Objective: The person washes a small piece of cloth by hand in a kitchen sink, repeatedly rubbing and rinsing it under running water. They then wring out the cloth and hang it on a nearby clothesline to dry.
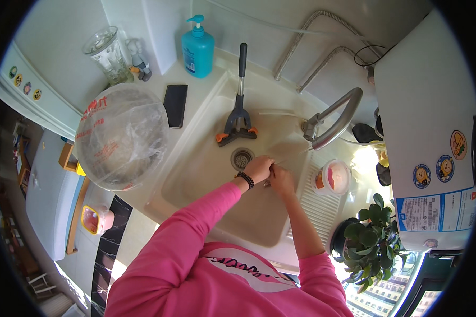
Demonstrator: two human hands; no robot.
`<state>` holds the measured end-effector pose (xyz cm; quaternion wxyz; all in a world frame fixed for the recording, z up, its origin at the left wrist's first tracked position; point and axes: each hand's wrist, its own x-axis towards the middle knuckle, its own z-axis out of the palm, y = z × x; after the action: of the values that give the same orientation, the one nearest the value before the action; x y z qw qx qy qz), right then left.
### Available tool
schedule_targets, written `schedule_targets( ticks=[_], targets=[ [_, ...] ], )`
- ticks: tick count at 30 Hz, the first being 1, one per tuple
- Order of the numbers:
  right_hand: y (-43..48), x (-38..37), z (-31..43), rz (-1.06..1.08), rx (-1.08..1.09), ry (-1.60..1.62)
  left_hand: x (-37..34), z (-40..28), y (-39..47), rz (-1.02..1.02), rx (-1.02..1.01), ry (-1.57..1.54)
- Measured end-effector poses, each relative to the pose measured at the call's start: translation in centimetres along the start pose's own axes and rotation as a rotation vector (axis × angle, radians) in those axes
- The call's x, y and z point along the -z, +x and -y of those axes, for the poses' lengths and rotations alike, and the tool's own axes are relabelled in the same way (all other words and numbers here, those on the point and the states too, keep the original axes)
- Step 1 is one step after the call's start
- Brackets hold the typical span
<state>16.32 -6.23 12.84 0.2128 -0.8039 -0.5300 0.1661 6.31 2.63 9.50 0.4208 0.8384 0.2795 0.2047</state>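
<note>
Over the beige laundry sink [230, 210], my left hand [259, 168] and my right hand [281, 180] meet with curled fingers. Whatever may lie between them is mostly hidden; a small, unclear bit shows below the fingers. A dark bead bracelet [246, 180] circles my left wrist. Just beyond my left hand is the metal drain [242, 159]. A small squeeze mop [238, 115] with a black handle and orange clips leans in the sink's back part. To the upper right of my hands, the curved metal faucet [343, 119] points down towards the basin.
Right of the basin, a plastic tub [333, 177] stands by the ribbed washboard [319, 210], near a potted plant [371, 241] and a white appliance [424, 119]. Left are a plastic-covered round object [123, 138], a phone [175, 106], a blue pump bottle [198, 49] and a glass vase [109, 55].
</note>
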Motion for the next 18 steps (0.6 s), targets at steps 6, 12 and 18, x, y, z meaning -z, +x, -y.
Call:
schedule_targets(
  ticks=[6, 12, 18],
  targets=[
    [1.1, -3.1, -6.0, 0.033, -0.117, 0.187, 0.7, 0.8, 0.3, 0.126, 0.029, -0.229],
    [2.0, -5.4, -6.3, 0.236, -0.539, 1.126, 3.2, -1.2, 1.0, 0.310, 0.305, -1.137],
    [1.2, -6.8, -4.3, 0.378, -0.971, 1.459, 3.3, -1.1, 0.8, 0.109, 0.411, -1.503]
  ],
)
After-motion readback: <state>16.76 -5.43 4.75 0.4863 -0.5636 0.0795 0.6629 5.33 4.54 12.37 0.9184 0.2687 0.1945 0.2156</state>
